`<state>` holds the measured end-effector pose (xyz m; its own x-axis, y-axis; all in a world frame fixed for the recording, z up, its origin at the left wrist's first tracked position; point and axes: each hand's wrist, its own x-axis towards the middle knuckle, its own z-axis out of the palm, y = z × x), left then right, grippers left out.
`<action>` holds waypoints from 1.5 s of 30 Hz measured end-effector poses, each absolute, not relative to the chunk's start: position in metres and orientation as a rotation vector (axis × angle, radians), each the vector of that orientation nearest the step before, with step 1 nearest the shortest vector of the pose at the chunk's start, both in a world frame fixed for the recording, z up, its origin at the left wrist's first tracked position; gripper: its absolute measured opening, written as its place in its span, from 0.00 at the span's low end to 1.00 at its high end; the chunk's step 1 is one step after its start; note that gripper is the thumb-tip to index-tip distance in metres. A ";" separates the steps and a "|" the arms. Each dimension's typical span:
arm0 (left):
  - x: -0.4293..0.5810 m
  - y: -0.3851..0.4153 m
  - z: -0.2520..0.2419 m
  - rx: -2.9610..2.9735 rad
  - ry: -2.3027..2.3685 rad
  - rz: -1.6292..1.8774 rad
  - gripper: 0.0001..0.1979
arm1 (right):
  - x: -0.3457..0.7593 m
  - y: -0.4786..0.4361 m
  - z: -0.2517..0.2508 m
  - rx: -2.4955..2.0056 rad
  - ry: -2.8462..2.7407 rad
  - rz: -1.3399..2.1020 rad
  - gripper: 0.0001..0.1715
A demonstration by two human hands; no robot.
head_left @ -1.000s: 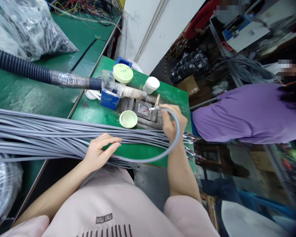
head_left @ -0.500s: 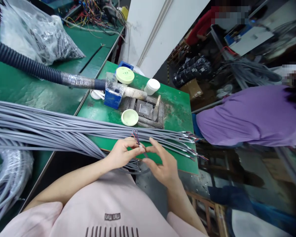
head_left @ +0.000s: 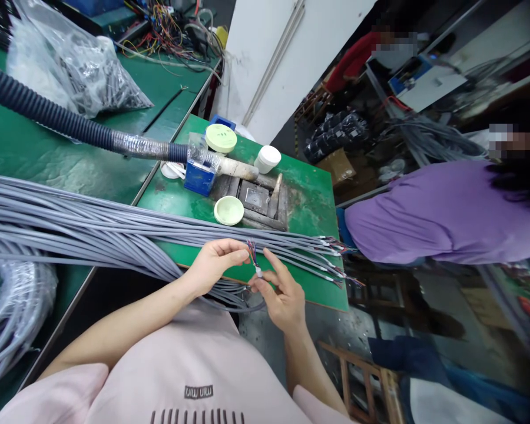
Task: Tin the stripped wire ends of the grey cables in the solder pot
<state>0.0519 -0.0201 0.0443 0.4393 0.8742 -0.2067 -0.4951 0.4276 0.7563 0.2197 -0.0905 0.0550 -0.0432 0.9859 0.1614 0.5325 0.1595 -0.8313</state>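
As the head view shows, the right hand pinches the cable just below its wires, which point forward between both hands. Nearer their tips, the left hand has its fingers almost together; whether they pinch any, I cannot tell

The cables are grey, the wires red, blue and dark, the bench green with brown smudges, the hose blue-black, the box blue, the dish pale yellow-green, the jar white, the shirt pink with dark stripes, a co-worker's top purple
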 end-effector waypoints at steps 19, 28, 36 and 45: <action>0.059 -0.022 0.046 0.688 0.707 0.955 0.13 | 0.207 -0.078 0.060 -1.534 -1.603 0.780 0.33; 0.062 -0.025 0.042 0.677 0.665 0.972 0.15 | 0.199 -0.060 0.062 -1.584 -1.529 0.635 0.15; 0.064 -0.021 0.038 0.745 0.703 0.937 0.13 | 0.211 -0.032 0.079 -1.654 -1.582 0.520 0.16; 0.041 -0.024 0.033 1.243 0.949 0.876 0.06 | 0.264 0.076 0.064 -2.020 -1.821 0.322 0.16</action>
<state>0.0406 -0.0244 0.0333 0.3667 0.9246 -0.1035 -0.0284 0.1223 0.9921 0.2644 0.0762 0.0640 0.1244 0.9878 0.0941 0.8954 -0.0709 -0.4395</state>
